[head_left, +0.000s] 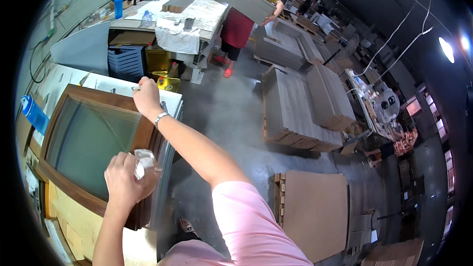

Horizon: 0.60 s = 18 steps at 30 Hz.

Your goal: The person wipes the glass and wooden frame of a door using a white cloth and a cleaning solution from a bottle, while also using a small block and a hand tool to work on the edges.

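A brown wooden door with a glass pane (96,135) lies on the bench in front of me. Over its near right corner, my left hand (122,180) is closed on a crumpled white rag (144,161), which looks like cloth or paper and is partly smeared by motion. My right hand (147,97), with a silver bracelet at the wrist, is closed above the frame's far right corner. From its fingers pokes the tip of a small pale thing (135,88); the rest is hidden in the grip.
A blue bottle (33,113) stands left of the door. Beyond are a blue crate (126,64), yellow jugs (168,83) and a cluttered table (212,12). Another person (236,29) carries a grey panel (241,0). Stacked boards (290,108) and a board-topped pallet (315,212) occupy the floor at right.
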Available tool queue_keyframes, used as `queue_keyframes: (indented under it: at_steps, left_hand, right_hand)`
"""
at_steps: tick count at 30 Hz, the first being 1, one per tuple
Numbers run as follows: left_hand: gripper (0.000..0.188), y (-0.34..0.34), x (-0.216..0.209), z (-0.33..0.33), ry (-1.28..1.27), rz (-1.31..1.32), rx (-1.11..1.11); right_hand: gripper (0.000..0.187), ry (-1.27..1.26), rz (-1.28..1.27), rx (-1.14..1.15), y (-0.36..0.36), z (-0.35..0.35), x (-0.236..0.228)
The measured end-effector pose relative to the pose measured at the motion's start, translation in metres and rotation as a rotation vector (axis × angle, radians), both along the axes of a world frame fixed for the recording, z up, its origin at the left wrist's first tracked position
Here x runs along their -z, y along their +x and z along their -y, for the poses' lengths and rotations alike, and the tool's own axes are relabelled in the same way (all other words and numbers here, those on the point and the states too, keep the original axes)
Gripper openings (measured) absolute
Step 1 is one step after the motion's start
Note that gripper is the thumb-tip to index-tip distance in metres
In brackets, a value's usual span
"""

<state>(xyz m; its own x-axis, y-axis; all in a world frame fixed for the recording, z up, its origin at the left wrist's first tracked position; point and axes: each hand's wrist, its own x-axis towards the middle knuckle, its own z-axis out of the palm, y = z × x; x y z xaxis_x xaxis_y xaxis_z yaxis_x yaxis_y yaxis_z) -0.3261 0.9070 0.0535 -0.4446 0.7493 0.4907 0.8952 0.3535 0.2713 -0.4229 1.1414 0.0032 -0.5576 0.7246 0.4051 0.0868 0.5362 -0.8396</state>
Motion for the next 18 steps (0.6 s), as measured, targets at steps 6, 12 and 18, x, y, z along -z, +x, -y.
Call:
queue_keyframes:
  at_steps: [6,12,18]
  left_hand:
    - [0.026,-0.025,0.008,-0.055,-0.047,-0.09,-0.028]
    - [0.036,-0.003,-0.004,-0.013,0.014,-0.122,0.049]
    - [0.028,-0.021,-0.002,-0.053,-0.176,-0.116,0.001]
  right_hand:
    - [0.013,-0.01,0.011,-0.041,0.004,-0.004,0.001]
    - [0.016,-0.055,0.021,-0.031,-0.005,-0.001,0.003]
    - [0.018,0.008,0.127,-0.066,0.0,0.0,-0.012]
